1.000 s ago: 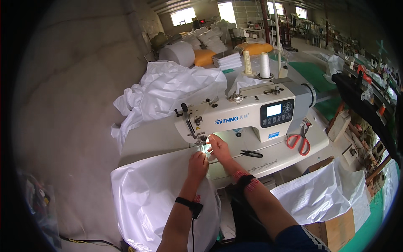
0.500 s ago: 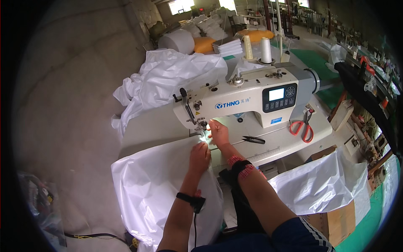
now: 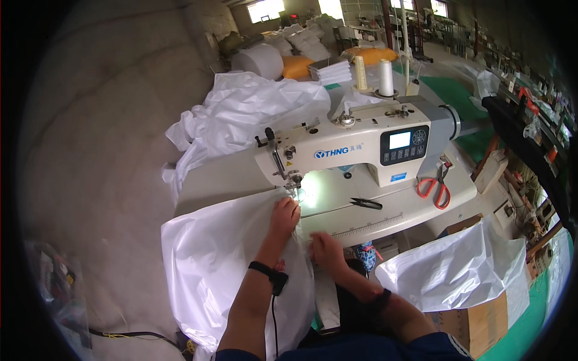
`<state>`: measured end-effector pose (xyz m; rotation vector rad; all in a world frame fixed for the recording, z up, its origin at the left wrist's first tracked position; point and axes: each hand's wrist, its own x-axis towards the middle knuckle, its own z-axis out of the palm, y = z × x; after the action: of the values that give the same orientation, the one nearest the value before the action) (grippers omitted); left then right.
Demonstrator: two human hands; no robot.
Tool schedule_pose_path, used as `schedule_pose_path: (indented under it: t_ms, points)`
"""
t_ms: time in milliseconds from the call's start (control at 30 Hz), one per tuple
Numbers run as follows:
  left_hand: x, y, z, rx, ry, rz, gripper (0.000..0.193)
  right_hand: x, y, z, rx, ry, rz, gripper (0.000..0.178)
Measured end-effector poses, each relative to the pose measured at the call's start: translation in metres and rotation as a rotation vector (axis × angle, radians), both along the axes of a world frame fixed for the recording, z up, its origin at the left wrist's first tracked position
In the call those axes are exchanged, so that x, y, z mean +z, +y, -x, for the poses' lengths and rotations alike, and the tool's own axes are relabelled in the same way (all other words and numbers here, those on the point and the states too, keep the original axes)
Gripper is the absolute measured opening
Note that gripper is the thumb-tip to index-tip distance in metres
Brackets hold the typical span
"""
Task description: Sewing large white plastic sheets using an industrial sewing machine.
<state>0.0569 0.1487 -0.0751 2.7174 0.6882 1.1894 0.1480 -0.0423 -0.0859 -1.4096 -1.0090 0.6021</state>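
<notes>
A white sewing machine (image 3: 337,144) with a lit screen stands on its pale table. A large glossy white plastic sheet (image 3: 211,253) runs from under its needle end down over the table's front edge. My left hand (image 3: 285,218) is closed on the sheet's edge just in front of the lit needle area. My right hand (image 3: 328,253) is lower, at the table's front edge beside the sheet's right side. Its fingers are curled in; whatever may be between them is hidden. Black thread snips (image 3: 366,203) and red-handled scissors (image 3: 435,188) lie to the right on the table.
A crumpled white sheet heap (image 3: 241,108) covers the table's far left. Two thread cones (image 3: 385,78) stand behind the machine. Another white sheet (image 3: 448,265) drapes over a cardboard box (image 3: 487,325) at the lower right. A black cable (image 3: 135,334) crosses the floor at left.
My right hand has come down from beside the needle to the table's front edge, its fingers curled. My left hand stays on the sheet near the needle. The view has shifted slightly.
</notes>
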Motion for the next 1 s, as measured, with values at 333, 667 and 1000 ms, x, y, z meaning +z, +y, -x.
schedule_pose_path:
  t_ms: [333, 667, 1000]
  points:
    - [0.043, -0.082, 0.066, 0.492, 0.440, 0.118, 0.029, -0.107, -0.010, 0.034, 0.612, -0.542, 0.019, 0.039]
    - [0.061, 0.021, 0.174, 0.495, 0.620, 0.469, 0.056, -0.073, 0.077, 0.171, 0.926, -0.375, 0.045, 0.052]
    - [0.036, 0.083, 0.177, 0.435, 0.706, 0.330, 0.056, -0.082, -0.072, 0.188, 1.440, -0.151, 0.303, 0.070]
